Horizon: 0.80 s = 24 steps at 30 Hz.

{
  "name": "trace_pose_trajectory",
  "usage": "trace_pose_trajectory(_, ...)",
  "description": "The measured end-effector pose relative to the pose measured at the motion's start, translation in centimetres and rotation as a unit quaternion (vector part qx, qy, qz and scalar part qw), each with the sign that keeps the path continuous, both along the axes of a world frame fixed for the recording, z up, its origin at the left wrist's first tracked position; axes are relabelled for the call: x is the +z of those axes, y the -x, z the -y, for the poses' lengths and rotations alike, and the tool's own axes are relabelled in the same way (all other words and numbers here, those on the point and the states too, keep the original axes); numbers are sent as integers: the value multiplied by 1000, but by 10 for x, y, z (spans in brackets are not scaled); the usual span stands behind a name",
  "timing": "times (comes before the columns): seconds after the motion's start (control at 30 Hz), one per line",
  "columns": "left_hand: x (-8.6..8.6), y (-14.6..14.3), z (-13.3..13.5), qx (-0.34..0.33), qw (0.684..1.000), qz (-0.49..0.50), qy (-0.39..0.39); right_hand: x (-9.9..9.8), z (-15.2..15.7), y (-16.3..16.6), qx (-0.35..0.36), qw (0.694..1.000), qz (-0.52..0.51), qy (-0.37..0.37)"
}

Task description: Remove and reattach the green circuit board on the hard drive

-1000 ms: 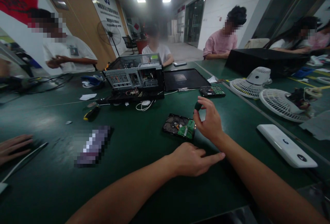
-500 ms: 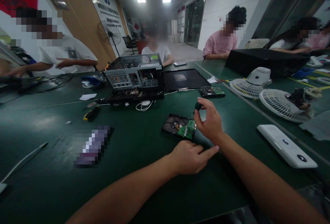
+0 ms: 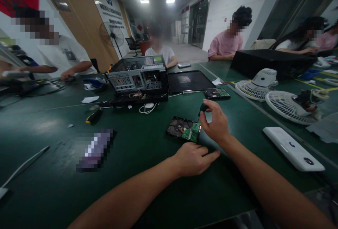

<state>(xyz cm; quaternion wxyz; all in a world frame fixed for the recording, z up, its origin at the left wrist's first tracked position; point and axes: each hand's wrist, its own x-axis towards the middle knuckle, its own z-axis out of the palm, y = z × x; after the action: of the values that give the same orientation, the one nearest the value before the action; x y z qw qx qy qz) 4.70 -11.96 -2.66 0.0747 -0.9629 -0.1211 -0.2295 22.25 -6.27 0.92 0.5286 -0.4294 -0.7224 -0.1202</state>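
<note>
A hard drive (image 3: 177, 127) lies on the green table, its green circuit board (image 3: 190, 132) facing up at the right end. My right hand (image 3: 215, 121) is closed around the dark handle of a small screwdriver (image 3: 202, 108), which tilts with its shaft pointing down at the board's right part. Whether the tip touches a screw is too small to tell. Just in front of the drive's near edge rests my left hand (image 3: 194, 159), index finger stretched to the right and the other fingers loosely bent. Nothing shows in it; its thumb is hidden.
Behind the drive stands an opened computer case (image 3: 137, 79), with a black side panel (image 3: 188, 81) and another hard drive (image 3: 217, 94) to its right. A yellow-black tool (image 3: 93, 115) lies left, a white power bank (image 3: 293, 148) right, near fan parts (image 3: 289, 107). Several people sit around.
My left index finger has drawn slightly away from my right wrist. My right hand has barely shifted, and the screwdriver shaft shows more. At far left, a person's arms have moved lower.
</note>
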Motion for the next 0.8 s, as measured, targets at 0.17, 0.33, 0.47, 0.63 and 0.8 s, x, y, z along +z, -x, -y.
trace_pose_trajectory(0.17, 3, -2, -3, 9, 1000, 24, -5, 0, 0, -1, -10, 1000, -7, 4)
trace_pose_trajectory(0.33, 9, -2, -2, 100, 993, 58, 35, 0, -1, -5, -34, 999, -5, 10)
trace_pose_trajectory(0.47, 9, -1, -5, 166, 981, 70, 67, -1, -2, -7, -41, 999, -6, 7)
trace_pose_trajectory(0.63, 4, 1, -8, 204, 972, 72, 88, -1, -2, -7, -47, 999, -3, 3)
trace_pose_trajectory(0.8, 5, 2, -8, 209, 972, 60, 94, 1, -1, -6, -50, 999, -5, 3)
